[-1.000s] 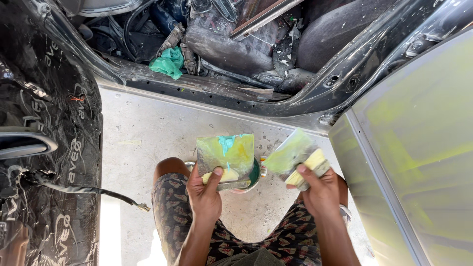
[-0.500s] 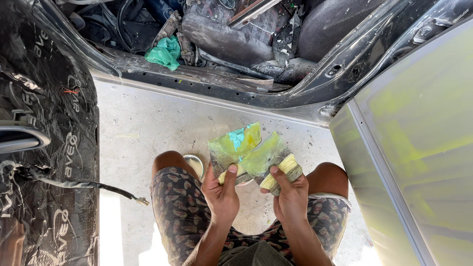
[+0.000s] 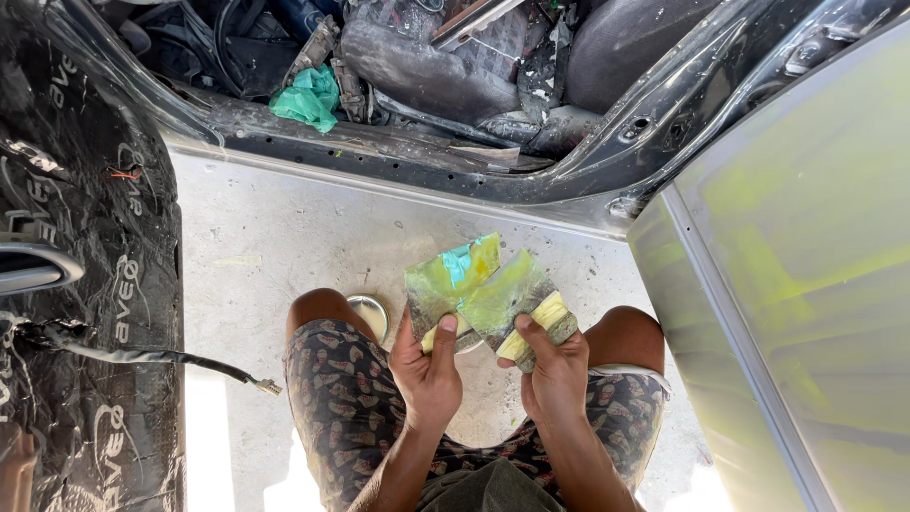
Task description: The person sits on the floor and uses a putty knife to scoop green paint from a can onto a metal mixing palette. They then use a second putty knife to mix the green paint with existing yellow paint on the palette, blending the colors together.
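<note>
— Moved since the earlier frame?
— Both spreaders, brought together from well apart; their blades now overlap above the knees.
— Item one?
— Flat metal spreader blade smeared with yellow-green filler and a turquoise streak (image 3: 445, 280), held in the left hand (image 3: 428, 365), thumb pressed on its lower edge, fingers curled behind.
— Item two?
— Second filler-coated blade with a pale yellow handle (image 3: 517, 299), clamped in the right hand (image 3: 557, 372), thumb on the handle, fingers wrapped under. Its edge lies against the first blade.
— Surroundings?
— Small round open tin (image 3: 368, 313) on the pale concrete floor (image 3: 275, 246), just beside the left knee. Patterned shorts (image 3: 351, 408) below. Dark car sill (image 3: 398, 152) ahead, crumpled green bag (image 3: 308, 98) inside. Filler-primed car panel (image 3: 806, 284) to the right; black door trim (image 3: 85, 284) with a loose cable (image 3: 171, 358) to the left.
</note>
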